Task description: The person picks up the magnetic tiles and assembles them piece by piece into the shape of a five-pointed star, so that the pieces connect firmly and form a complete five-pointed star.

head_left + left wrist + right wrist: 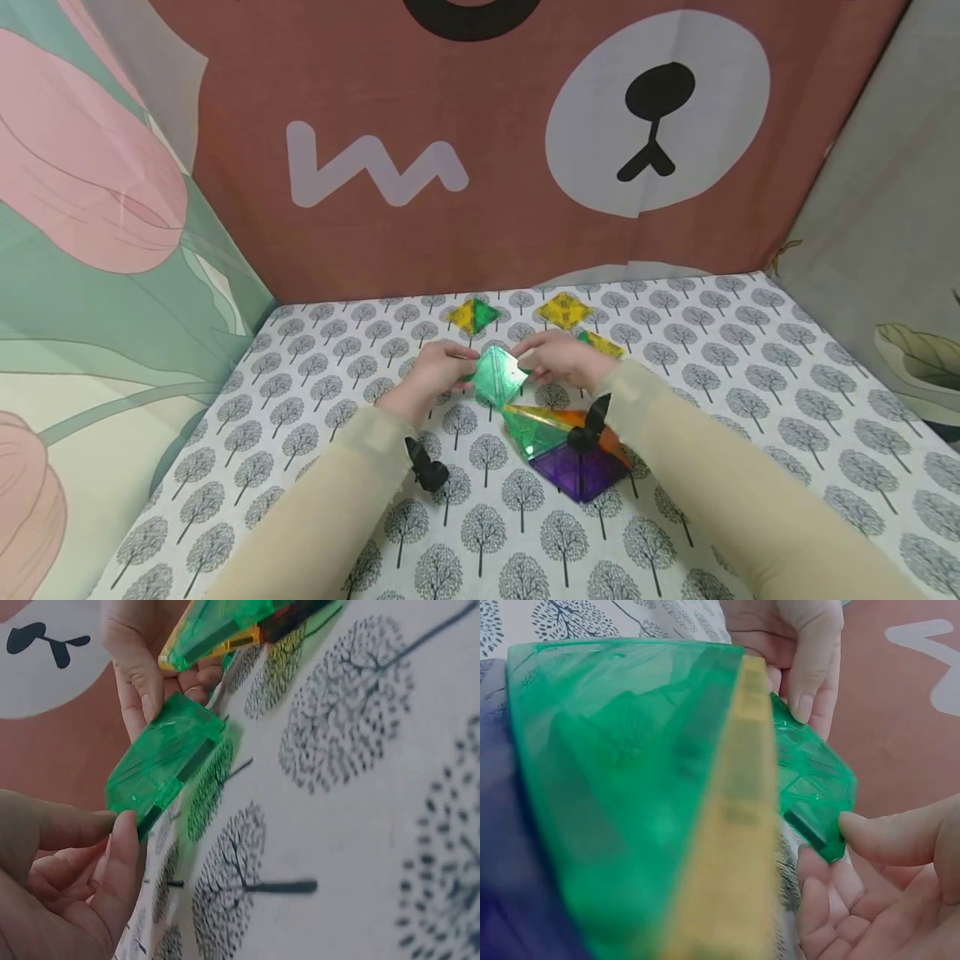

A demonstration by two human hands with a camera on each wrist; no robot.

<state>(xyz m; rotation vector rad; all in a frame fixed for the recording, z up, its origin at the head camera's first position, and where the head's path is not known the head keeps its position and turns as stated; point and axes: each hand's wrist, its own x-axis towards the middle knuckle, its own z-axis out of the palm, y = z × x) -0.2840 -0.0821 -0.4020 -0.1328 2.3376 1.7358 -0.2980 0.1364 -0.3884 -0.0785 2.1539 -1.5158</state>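
Pinching its opposite corners, we are holding the green diamond (497, 377) between our left hand (433, 375) and right hand (564, 358), both half curled, over the tree cloth (487, 500), just past the colorful shape (553, 472), maybe so its halves won't split.

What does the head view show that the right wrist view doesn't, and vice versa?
Head only: the yellow diamond and yellow-and-green diamond at the far side, plus the printed black nose.
Right wrist only: the palm side of the right hand, with curled fingers visible.
Both: left hand and right hand holding the green piece, the larger green, yellow and purple assembly, tree-print cloth and brown backdrop.
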